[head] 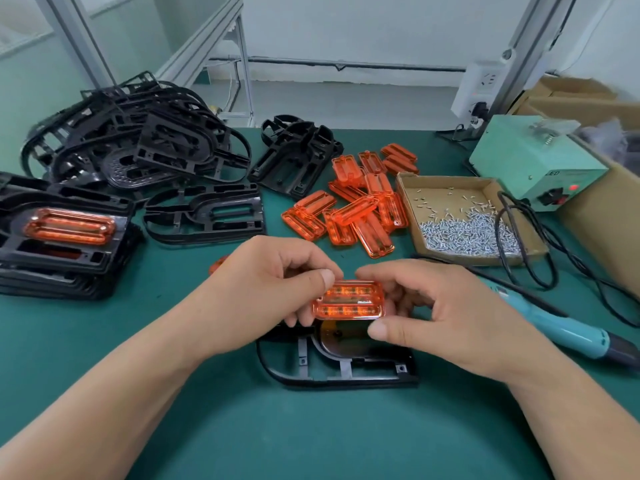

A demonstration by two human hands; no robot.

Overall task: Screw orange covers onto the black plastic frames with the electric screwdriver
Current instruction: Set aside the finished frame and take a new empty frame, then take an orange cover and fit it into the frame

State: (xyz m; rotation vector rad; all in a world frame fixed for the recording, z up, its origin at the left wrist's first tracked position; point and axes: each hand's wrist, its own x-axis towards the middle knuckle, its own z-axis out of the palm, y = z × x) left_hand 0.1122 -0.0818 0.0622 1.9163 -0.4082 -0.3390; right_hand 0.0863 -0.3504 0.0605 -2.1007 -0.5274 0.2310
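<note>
An orange cover is held between both hands just above a black plastic frame that lies on the green mat. My left hand pinches the cover's left end, thumb on top. My right hand pinches its right end, thumb at the lower edge. The frame's upper part is hidden under the cover and my hands. The teal electric screwdriver lies on the mat to the right of my right hand, with no hand on it.
Loose orange covers are heaped at centre. A cardboard tray of screws sits right of them, a green power box behind it. Bare black frames pile up at back left; a stack with covers fitted stands at left.
</note>
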